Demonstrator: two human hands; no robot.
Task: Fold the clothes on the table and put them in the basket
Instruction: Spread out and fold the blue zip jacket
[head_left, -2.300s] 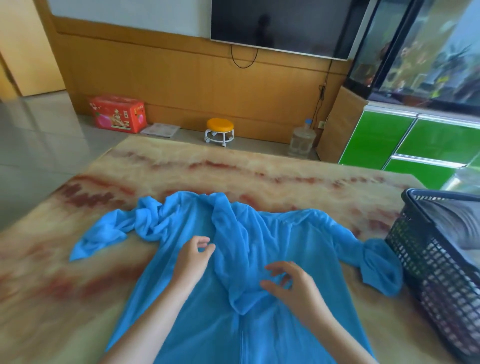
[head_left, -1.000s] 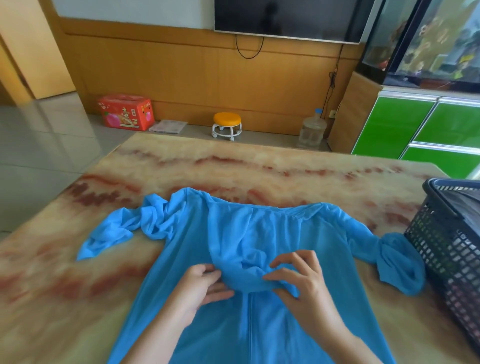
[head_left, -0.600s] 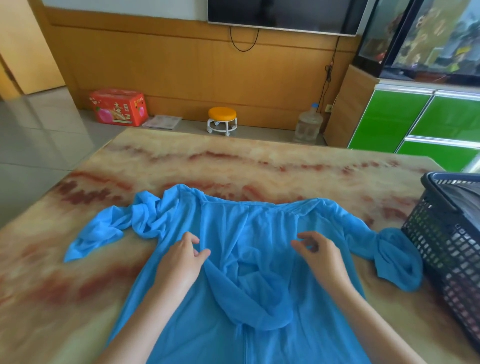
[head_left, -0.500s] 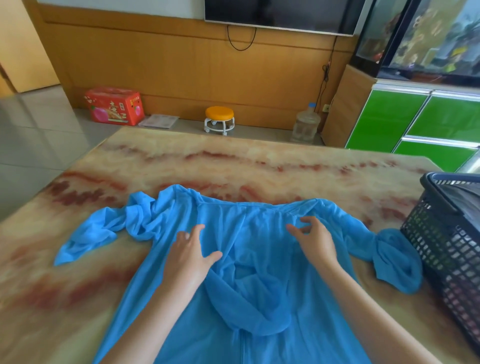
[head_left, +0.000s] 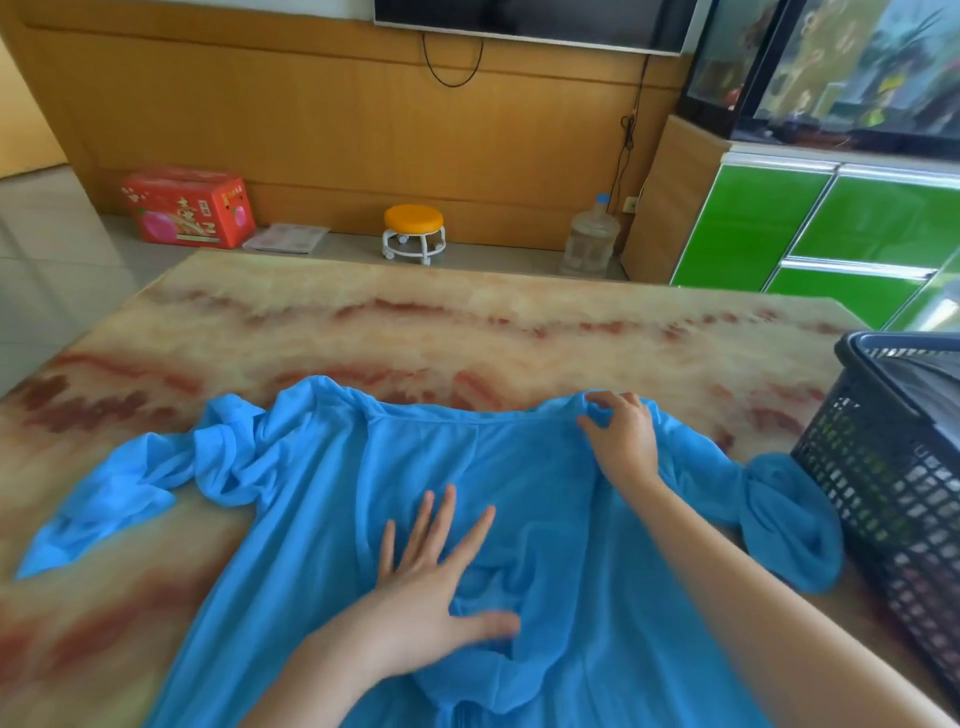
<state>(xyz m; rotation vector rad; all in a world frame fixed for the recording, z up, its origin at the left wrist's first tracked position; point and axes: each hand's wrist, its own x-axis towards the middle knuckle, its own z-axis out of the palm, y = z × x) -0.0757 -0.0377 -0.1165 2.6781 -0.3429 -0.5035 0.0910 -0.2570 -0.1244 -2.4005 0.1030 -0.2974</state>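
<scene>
A thin blue garment (head_left: 322, 499) lies spread across the marble-patterned table (head_left: 467, 332), its hood folded down over the middle. Its left sleeve is bunched and trails toward the left edge; its right sleeve is bunched beside the basket. My left hand (head_left: 431, 587) presses flat on the garment's middle with fingers spread. My right hand (head_left: 621, 436) reaches to the right shoulder and pinches the fabric at the garment's top edge. A dark plastic mesh basket (head_left: 883, 467) stands at the table's right side with something grey inside.
Beyond the table's far edge, on the floor, stand a red box (head_left: 189, 208), a small orange stool (head_left: 414, 231) and a water jug (head_left: 592, 241). Green cabinets (head_left: 810, 228) are at the back right.
The hood has been folded down onto the garment's middle. My left hand moved toward the centre and flattened out. My right hand moved up and right to the shoulder edge.
</scene>
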